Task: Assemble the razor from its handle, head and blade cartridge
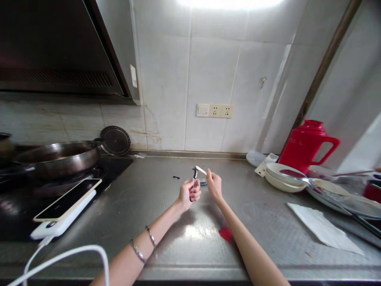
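My left hand (189, 194) is closed around a slim black-and-silver handled tool (195, 174), held upright with its small head above the fist. It looks like a razor, but the head is too small to make out. My right hand (214, 184) pinches a thin white stick (201, 170), whose far end meets or nearly meets the tool's head; its exact kind is unclear. Behind the hands, a small clear-and-green item (203, 182) lies on the steel counter (160, 222), partly hidden. To the left of them rests a little black piece (176, 177).
At left, a steel pan (62, 157) stands on the black stove, with a phone (70, 200) on a white power bank (64, 218) and a white cable (89, 248) in front. On the right are stacked bowls (282, 182), a red thermos jug (305, 147) and a paper towel (324, 228).
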Demonstrator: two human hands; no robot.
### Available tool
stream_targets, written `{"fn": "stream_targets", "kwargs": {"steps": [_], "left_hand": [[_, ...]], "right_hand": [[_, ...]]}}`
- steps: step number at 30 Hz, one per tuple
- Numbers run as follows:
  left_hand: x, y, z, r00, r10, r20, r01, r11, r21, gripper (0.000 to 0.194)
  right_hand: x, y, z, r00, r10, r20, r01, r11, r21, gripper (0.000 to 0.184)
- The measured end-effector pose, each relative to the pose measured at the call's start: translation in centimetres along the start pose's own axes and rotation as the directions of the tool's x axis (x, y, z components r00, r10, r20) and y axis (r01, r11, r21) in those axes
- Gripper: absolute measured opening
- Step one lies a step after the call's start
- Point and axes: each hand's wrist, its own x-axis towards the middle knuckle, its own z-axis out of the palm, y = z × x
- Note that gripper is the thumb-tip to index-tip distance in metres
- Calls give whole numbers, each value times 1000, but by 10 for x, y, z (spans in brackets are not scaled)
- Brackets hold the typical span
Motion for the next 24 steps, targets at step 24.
{"fn": "stream_targets", "kwargs": {"steps": [24], "left_hand": [[9, 2, -12, 925, 317, -208, -202, 876, 437, 38]], "right_hand": [[17, 5, -27, 999, 48, -22, -52, 983, -179, 53]]}}
